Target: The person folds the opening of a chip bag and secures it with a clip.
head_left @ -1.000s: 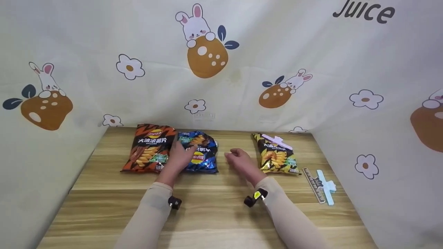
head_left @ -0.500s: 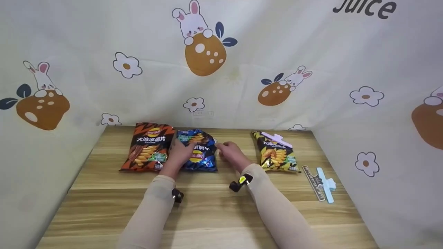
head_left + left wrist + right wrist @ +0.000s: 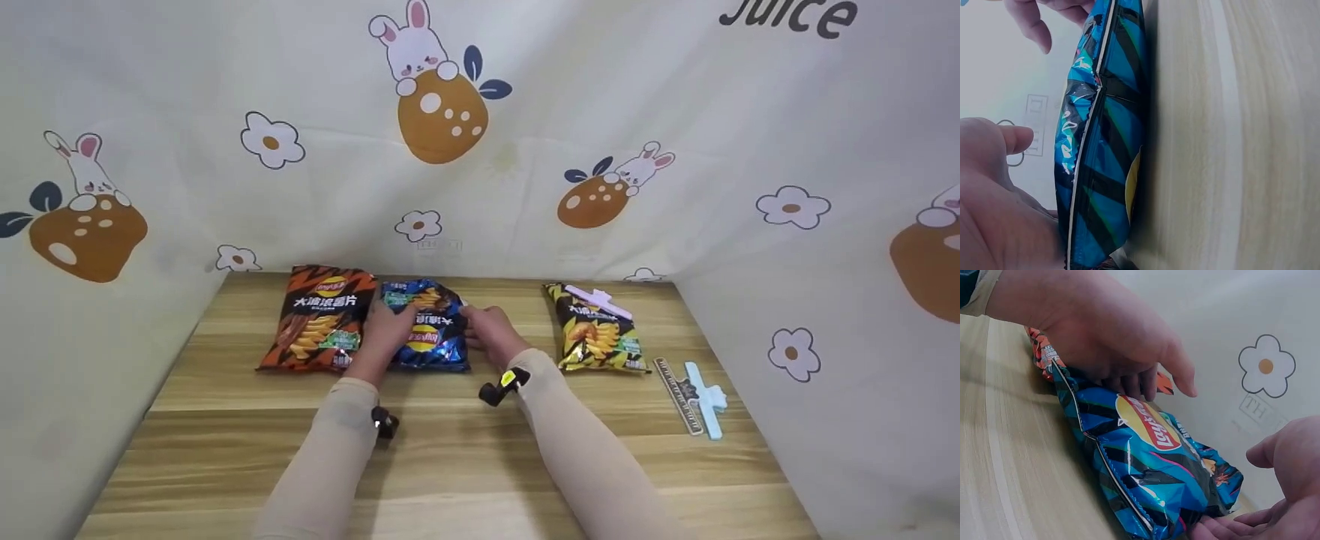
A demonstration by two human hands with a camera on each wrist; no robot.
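A blue bag of potato chips lies on the table between my hands, its print upside down in the head view. My left hand rests at its left side, fingers down along the edge; in the right wrist view the thumb stands out above the bag. At the bag's right edge is my right hand. In the right wrist view its straight fingers reach in low at the bag's far corner, and the thumb is held apart from it. The bag's crimped near seam shows in both wrist views.
An orange bag of chips lies just left of my left hand. To the right is a yellow bag of chips with a lilac clip across its top. A clear clip and a light blue clip lie near the table's right edge. A printed curtain stands behind.
My right hand has moved left from between the bags to the blue bag's right edge. My left hand has stayed at that bag's left side. The view has tilted slightly.
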